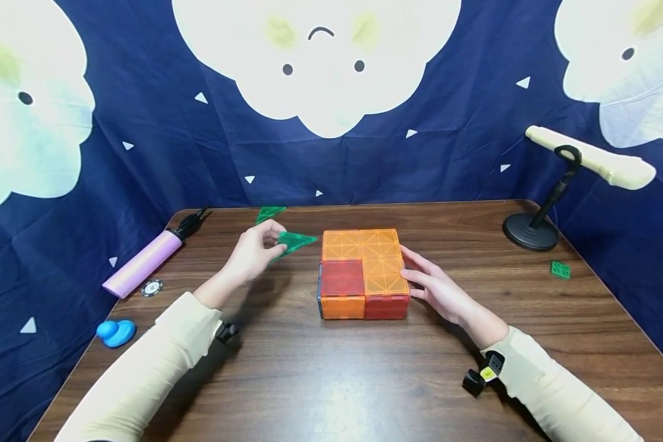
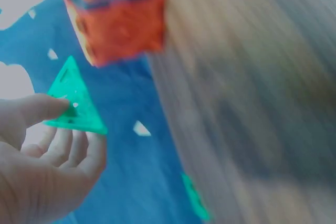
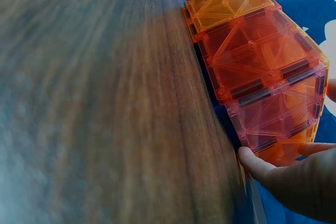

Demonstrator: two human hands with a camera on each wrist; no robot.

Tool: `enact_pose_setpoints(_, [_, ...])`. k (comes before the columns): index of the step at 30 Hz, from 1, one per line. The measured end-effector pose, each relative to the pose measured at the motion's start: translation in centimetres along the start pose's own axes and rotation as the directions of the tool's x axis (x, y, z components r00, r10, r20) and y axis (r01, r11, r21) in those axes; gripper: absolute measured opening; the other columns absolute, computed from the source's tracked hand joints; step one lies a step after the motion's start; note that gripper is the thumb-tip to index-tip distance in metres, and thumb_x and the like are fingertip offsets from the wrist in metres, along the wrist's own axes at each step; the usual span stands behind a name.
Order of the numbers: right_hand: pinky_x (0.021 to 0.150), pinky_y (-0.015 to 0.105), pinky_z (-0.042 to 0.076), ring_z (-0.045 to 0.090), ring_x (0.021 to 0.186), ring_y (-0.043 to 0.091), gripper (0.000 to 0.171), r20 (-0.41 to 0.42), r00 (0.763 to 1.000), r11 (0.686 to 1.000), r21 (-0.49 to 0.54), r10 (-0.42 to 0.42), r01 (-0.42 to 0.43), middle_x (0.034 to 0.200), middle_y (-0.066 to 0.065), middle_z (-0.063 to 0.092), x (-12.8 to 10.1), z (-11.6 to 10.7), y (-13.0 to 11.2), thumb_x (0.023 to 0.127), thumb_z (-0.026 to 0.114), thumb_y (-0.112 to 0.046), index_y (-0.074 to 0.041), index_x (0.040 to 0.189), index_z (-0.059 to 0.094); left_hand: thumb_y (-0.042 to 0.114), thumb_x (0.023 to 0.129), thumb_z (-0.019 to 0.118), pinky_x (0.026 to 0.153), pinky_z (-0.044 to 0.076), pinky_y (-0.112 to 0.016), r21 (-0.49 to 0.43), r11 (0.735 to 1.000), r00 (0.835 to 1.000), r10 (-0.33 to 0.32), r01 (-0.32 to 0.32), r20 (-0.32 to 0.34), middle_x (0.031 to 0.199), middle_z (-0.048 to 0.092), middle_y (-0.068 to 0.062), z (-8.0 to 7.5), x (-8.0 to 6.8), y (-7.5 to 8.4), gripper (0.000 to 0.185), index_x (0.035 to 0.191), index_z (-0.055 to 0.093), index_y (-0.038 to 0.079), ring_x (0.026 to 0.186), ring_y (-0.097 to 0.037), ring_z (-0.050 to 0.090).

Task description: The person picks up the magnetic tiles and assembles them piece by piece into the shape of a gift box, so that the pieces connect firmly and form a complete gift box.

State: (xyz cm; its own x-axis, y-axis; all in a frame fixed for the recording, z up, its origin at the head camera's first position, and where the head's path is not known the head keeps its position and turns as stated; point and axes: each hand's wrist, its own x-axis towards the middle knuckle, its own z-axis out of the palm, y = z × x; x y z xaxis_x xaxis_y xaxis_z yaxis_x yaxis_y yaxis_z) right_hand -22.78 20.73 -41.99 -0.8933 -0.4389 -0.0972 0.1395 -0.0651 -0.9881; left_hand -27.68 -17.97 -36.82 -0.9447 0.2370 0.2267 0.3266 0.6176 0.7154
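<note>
Sleeves of pale cream cover both our forearms over the near part of the wooden table [image 1: 364, 380]. Our right hand [image 1: 436, 288] lies against the right side of the orange and red tile box [image 1: 361, 273], fingers nearly straight and touching its wall; from the right wrist view only the fingertips [image 3: 252, 162] show, pressed to the box's lower edge. The box sits at the middle of the table, flat on the wood. Our left hand [image 1: 251, 255] is raised just left of the box and pinches a green triangle tile [image 1: 294, 242] between thumb and curled fingers; the tile's tip points toward the box without touching it. Farther left a lilac pump [image 1: 143, 263] lies at the table edge, with a small poker chip [image 1: 151, 287] and a blue duck-like toy [image 1: 116, 332] nearer us. A second green triangle [image 1: 269, 212] rests near the far edge. At far right stand a black stand [image 1: 532, 230] carrying a cream recorder [image 1: 591, 158], and a green brick [image 1: 560, 269].
</note>
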Motion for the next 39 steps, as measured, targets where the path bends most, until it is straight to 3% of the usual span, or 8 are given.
enact_pose_setpoints(7, [0.099,0.031,0.049,0.030,0.146,0.031,0.070,0.001,1.000,1.000,0.008,-0.004,0.004,0.168,0.015,0.016,-0.1,-0.1,0.0,0.106,0.051,-0.017,-0.014,0.165,0.014,0.000,0.092,0.072,0.089,0.054,-0.045,-0.031,0.987,0.987,0.161,-0.160,0.024,0.098,0.072,-0.007,2.6,0.1,4.3,0.016,0.106,0.068,0.007,0.096,-0.024,0.068])
enact_pose_setpoints(14, [0.100,0.033,0.049,0.029,0.146,0.031,0.071,0.005,1.000,1.000,0.015,-0.003,0.003,0.168,0.015,0.017,-0.1,0.0,0.1,0.105,0.052,-0.017,-0.014,0.165,0.014,0.000,0.091,0.072,0.086,0.056,-0.040,-0.008,0.971,0.965,0.238,-0.239,0.108,0.099,0.072,-0.007,5.1,0.6,6.2,0.017,0.107,0.068,0.006,0.094,-0.023,0.068])
enact_pose_setpoints(26, [0.101,0.034,0.048,0.032,0.145,0.030,0.071,0.006,1.000,1.000,0.010,-0.008,0.008,0.168,0.016,0.016,0.0,-0.2,0.2,0.105,0.052,-0.017,-0.013,0.165,0.014,0.001,0.090,0.072,0.088,0.055,-0.040,-0.004,0.972,0.961,0.233,-0.235,0.148,0.100,0.071,-0.007,6.0,1.0,6.3,0.019,0.108,0.068,0.006,0.095,-0.023,0.066])
enact_pose_setpoints(31, [0.102,0.035,0.048,0.032,0.145,0.030,0.072,0.003,1.000,1.000,0.007,-0.002,0.002,0.168,0.016,0.015,-0.1,-0.3,0.2,0.105,0.052,-0.018,-0.013,0.165,0.013,0.015,0.096,0.071,0.088,0.055,-0.041,-0.045,0.972,0.962,0.233,-0.229,0.144,0.102,0.072,-0.004,5.9,1.1,6.0,0.016,0.110,0.068,0.007,0.095,-0.019,0.066])
enact_pose_setpoints(35, [0.102,0.035,0.048,0.030,0.146,0.032,0.071,0.001,1.000,1.000,0.006,0.006,-0.006,0.168,0.014,0.016,0.0,-0.2,0.1,0.105,0.053,-0.018,-0.014,0.165,0.014,0.032,0.107,0.053,0.091,0.052,-0.044,-0.076,0.984,0.980,0.166,-0.159,0.106,0.107,0.072,-0.007,4.9,1.7,5.1,0.031,0.117,0.069,0.007,0.099,-0.023,0.067])
enact_pose_setpoints(39, [0.103,0.036,0.048,0.029,0.147,0.033,0.071,-0.005,1.000,1.000,-0.003,0.018,-0.018,0.168,0.013,0.018,0.0,-0.2,0.0,0.105,0.053,-0.019,-0.016,0.165,0.016,0.035,0.111,0.042,0.102,0.046,-0.047,0.040,0.996,0.994,0.082,-0.085,0.069,0.123,0.070,-0.016,3.1,4.1,2.5,0.045,0.127,0.067,0.002,0.117,-0.032,0.063])
